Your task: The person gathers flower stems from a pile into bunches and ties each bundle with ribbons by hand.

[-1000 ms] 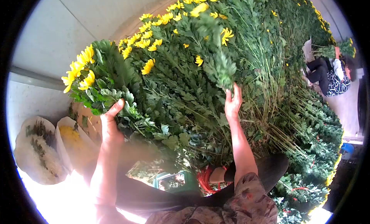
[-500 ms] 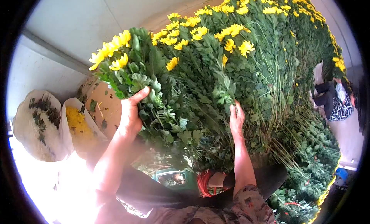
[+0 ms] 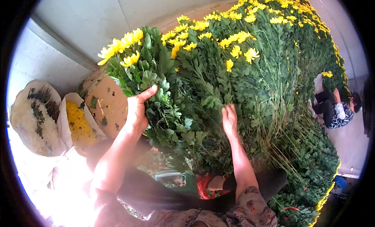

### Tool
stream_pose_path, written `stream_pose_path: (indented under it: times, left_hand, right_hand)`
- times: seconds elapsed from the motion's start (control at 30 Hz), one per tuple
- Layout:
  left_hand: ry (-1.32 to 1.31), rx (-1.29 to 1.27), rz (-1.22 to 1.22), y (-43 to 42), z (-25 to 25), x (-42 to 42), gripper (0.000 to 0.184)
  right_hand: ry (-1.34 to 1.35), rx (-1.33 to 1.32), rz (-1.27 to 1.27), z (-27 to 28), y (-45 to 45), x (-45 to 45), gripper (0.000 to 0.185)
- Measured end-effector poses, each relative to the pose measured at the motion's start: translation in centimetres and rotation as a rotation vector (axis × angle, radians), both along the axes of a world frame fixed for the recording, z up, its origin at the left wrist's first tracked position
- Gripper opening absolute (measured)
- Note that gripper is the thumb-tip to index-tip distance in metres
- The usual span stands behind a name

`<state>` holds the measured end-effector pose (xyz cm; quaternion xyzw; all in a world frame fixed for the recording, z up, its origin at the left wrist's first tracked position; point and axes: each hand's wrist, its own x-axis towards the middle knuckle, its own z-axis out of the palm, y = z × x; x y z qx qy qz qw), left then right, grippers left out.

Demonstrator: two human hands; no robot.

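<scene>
Two pale sacks (image 3: 65, 129) stand far left, one holding yellow petals (image 3: 78, 119). Next, the left hand (image 3: 137, 108) grips a leafy bunch (image 3: 136, 72) of yellow flowers at the left edge of a broad flower pile (image 3: 258, 82); the thumb presses across its front, the other fingers hidden behind. The bunch looks partly gathered, with many stems lying loose in the pile. Red strands (image 3: 203, 184) show at the pile's near edge. The right hand (image 3: 229, 119) reaches over the pile's middle, fingers close together; whether they pinch a stem I cannot tell. Toward the lower right corner, a red tie (image 3: 292, 208) suggests some flowers are already bound. Far right sits another person (image 3: 339, 115).
</scene>
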<state>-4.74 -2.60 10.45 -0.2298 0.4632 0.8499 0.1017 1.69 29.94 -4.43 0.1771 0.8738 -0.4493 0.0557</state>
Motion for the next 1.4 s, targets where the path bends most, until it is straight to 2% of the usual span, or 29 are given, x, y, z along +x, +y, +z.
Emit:
stream_pose_path:
  times: [0.03,0.07,0.13,0.17,0.23,0.27,0.33,0.37,0.43,0.47,0.5,0.6,0.63,0.7,0.73,0.77,0.83,0.93,0.97,1.03,1.1,1.17,1.2,1.27,1.4]
  left_hand:
    - [0.009,-0.032,0.019,0.0,-0.1,0.0,0.033]
    - [0.030,-0.029,0.015,-0.2,-0.8,-0.1,0.033]
    - [0.003,-0.011,0.005,-0.5,-1.3,-0.1,0.033]
    - [-0.021,0.009,-0.003,-0.5,-1.4,-0.1,0.033]
    - [-0.031,-0.011,-0.010,-0.5,-1.5,-0.4,0.032]
    - [-0.003,-0.037,0.007,-0.6,-1.5,-0.6,0.034]
    - [0.040,-0.081,0.041,-0.4,-1.9,-0.5,0.037]
    - [0.028,-0.078,0.034,-0.4,-2.1,-0.3,0.037]
    - [-0.046,-0.041,-0.060,-0.8,-2.2,-0.3,0.041]
    - [-0.105,-0.073,-0.061,-1.0,-2.6,-0.4,0.043]
    - [-0.105,-0.079,-0.065,-1.0,-2.7,-0.5,0.043]
    - [-0.041,-0.118,-0.057,-1.0,-3.0,-0.3,0.044]
    - [-0.049,-0.107,-0.063,-1.3,-3.3,-0.4,0.045]
    - [-0.061,-0.090,-0.091,-0.7,-3.4,-0.4,0.045]
    - [-0.065,-0.121,-0.093,-0.4,-2.5,-0.4,0.044]
    - [-0.067,-0.154,-0.094,-0.2,-1.9,-0.3,0.043]
    - [-0.062,-0.163,-0.078,-0.1,-2.4,-0.3,0.040]
    - [-0.045,-0.094,-0.075,0.4,-2.4,-0.3,0.037]
    - [-0.043,-0.094,-0.089,0.7,-2.2,-0.3,0.037]
    - [-0.025,-0.107,-0.038,1.3,-1.5,-0.1,0.036]
    - [-0.051,-0.116,-0.033,1.8,-0.9,0.0,0.037]
    - [-0.076,-0.074,-0.054,1.9,-0.8,-0.1,0.038]
    - [-0.076,-0.078,-0.051,2.0,-0.7,-0.1,0.038]
    - [-0.068,-0.088,-0.044,2.5,-0.5,-0.1,0.038]
    - [-0.023,-0.169,-0.033,2.9,-0.1,-0.1,0.041]
  right_hand:
    - [0.166,0.111,0.050,-0.4,0.1,-0.8,0.047]
    - [0.164,0.110,0.047,-1.8,0.3,-1.7,0.047]
    - [0.256,0.416,-0.038,-5.2,0.8,-3.6,0.039]
    - [0.093,0.168,-0.093,-5.9,1.0,-4.3,0.036]
    - [0.092,0.074,-0.062,-6.8,1.9,-4.8,0.039]
    - [0.094,0.071,-0.061,-5.4,1.3,-4.6,0.039]
    - [0.142,0.163,0.025,-3.0,0.4,-2.9,0.043]
    - [0.130,0.167,0.020,-3.7,0.5,-2.6,0.043]
    - [0.234,0.060,-0.157,-5.2,0.6,-3.3,0.050]
    - [0.095,-0.127,-0.211,-5.1,1.3,-3.9,0.056]
    - [0.095,-0.133,-0.216,-5.1,1.7,-4.2,0.056]
    - [0.117,0.103,-0.046,-5.8,3.0,-4.7,0.039]
    - [0.114,0.108,-0.049,-5.5,3.0,-4.8,0.039]
    - [0.259,0.328,0.212,-5.4,2.4,-4.6,0.036]
    - [0.268,0.312,0.231,-6.2,1.6,-4.5,0.035]
    - [0.136,0.158,0.218,-4.3,0.1,-4.0,0.033]
    - [0.236,0.303,0.335,-4.2,-1.5,-2.7,0.031]
    - [0.256,0.234,0.422,-4.0,-1.2,-2.1,0.029]
    - [0.387,0.248,0.470,-3.0,0.2,-3.3,0.031]
    - [0.439,0.455,0.279,-0.4,3.8,-6.1,0.038]
    - [0.485,0.605,-0.012,-2.5,7.9,-9.2,0.043]
    - [0.527,0.867,-0.046,-1.7,9.4,-11.3,0.043]
    - [0.528,0.862,-0.045,-1.6,9.3,-11.5,0.043]
    - [0.138,0.965,0.093,-2.0,9.3,-11.9,0.039]
    - [0.279,0.938,0.272,-4.7,8.8,-8.1,0.037]
